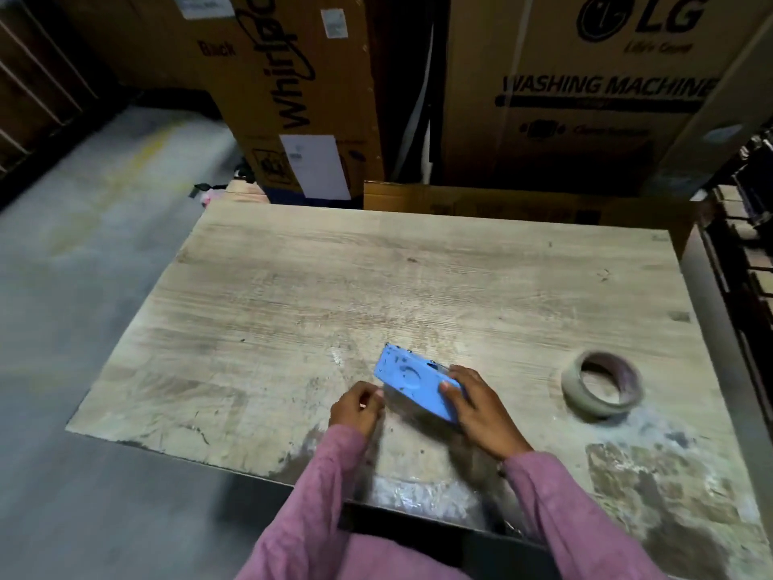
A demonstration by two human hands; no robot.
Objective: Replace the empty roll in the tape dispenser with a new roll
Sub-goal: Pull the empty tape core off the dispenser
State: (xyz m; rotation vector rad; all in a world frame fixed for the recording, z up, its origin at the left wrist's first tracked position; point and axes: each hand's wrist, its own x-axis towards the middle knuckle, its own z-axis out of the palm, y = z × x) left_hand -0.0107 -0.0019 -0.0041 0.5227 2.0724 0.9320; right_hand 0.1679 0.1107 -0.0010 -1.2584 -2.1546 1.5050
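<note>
Head camera looks steeply down, close over the wooden table (293,286).

The right hand (477,406) covers the near end of the blue dispenser (412,380), hiding whether a roll sits inside. The left hand (357,408) is motion-blurred, so whatever its curled fingers pinch cannot be made out. The bench (418,282) runs off the bottom right edge. Cardboard boxes (585,98) behind are cut off at the top.
</note>
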